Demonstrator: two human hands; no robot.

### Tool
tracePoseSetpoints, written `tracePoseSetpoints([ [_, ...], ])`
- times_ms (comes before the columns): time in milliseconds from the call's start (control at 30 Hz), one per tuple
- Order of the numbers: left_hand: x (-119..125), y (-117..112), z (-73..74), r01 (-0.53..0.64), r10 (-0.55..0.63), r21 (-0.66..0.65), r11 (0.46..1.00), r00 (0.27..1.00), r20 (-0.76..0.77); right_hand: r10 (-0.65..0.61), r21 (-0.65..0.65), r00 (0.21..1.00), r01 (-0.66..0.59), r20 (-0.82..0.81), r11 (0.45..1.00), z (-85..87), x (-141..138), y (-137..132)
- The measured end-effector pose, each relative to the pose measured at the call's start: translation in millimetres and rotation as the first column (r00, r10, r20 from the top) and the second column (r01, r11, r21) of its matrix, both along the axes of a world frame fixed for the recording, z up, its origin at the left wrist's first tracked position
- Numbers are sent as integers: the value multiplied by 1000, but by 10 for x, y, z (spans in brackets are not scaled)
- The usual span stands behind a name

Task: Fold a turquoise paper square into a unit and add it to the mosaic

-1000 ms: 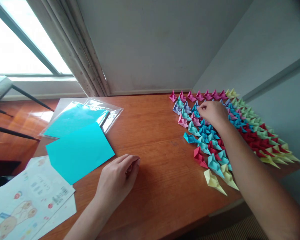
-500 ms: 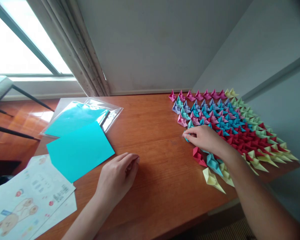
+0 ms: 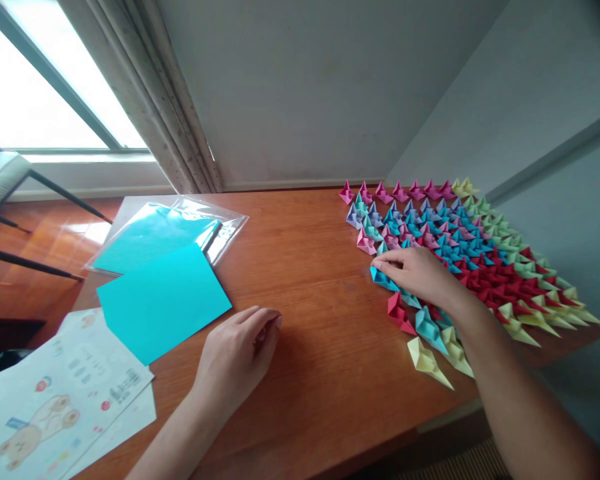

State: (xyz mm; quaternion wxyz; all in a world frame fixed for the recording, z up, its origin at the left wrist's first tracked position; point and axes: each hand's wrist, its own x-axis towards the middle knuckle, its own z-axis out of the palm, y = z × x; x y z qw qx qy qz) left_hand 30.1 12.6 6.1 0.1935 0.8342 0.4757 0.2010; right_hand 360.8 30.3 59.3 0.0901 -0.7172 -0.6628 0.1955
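Observation:
My right hand (image 3: 420, 273) reaches over the left edge of a large group of folded paper boats. Its thumb and forefinger are closed at the upper tip of a blue paper boat (image 3: 384, 280), which rests on the table. A red paper boat (image 3: 400, 313), a light blue paper boat (image 3: 429, 327) and a pale yellow paper boat (image 3: 427, 362) lie just nearer to me. My left hand (image 3: 243, 350) rests loosely curled on the table with nothing visible in it, close to the corner of a turquoise sheet of paper (image 3: 163, 303).
Rows of magenta, purple, blue, dark red (image 3: 500, 287), green and yellow boats cover the right side of the wooden table (image 3: 300, 267). A clear plastic sleeve (image 3: 230, 223) with turquoise paper lies at the back left. Bear-printed sheets (image 3: 55, 400) lie at the front left.
My right hand has lifted and shifted slightly, so more of the blue paper boat shows under its fingertips. My left hand stays in place. The whole view has shifted slightly.

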Motion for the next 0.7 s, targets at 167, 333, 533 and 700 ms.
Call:
tracePoseSetpoints([
  [167,2,-3,7,4,-4,-2,1000,1000,2,-22,41,998,25,-56,999,12,50,8],
  [333,-2,-1,-5,4,-4,-20,1000,1000,12,-31,36,999,32,-34,999,-3,49,14],
  [533,-13,-11,1,6,-6,-26,1000,1000,18,-29,110,1000,29,-4,994,-4,104,-13],
  [700,-5,-4,3,9,-9,-9,1000,1000,23,-78,158,997,73,28,985,46,149,-81],
])
